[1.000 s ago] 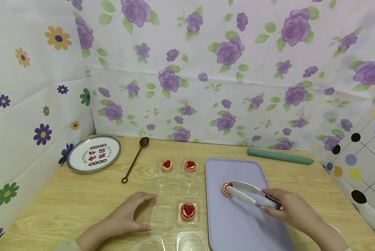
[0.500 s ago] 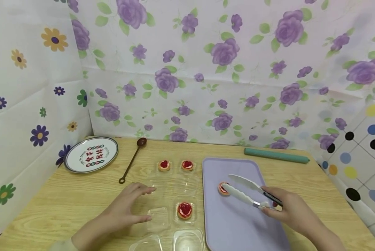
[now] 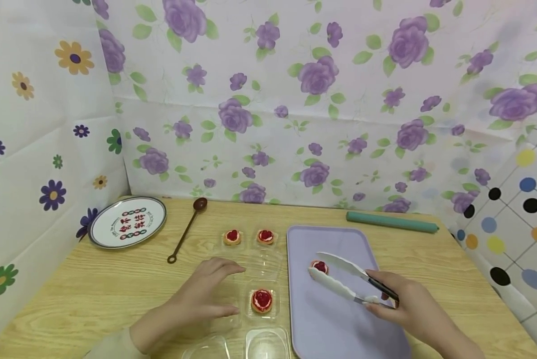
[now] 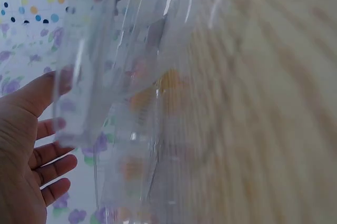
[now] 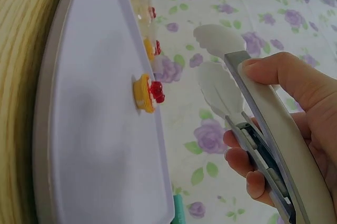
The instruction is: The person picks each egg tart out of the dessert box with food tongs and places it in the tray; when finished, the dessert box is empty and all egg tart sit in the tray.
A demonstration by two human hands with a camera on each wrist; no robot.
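Cloth (image 3: 286, 154) with purple flowers hangs behind the wood bench (image 3: 115, 284). On the bench lie a purple tray (image 3: 344, 324), a white plate (image 3: 108, 224) and clear boxes (image 3: 268, 345). The left hand (image 3: 205, 294) has its grip wide, beside the boxes; whether it touches one, you cannot tell. The right hand (image 3: 409, 301) grips the tongs (image 3: 333, 284), whose tips spread apart above the tray and pinch nothing. One little red tart (image 5: 144, 93) sits on the tray.

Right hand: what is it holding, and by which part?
The right hand holds the tongs by the handles; the white tips stand apart, gripping nothing.
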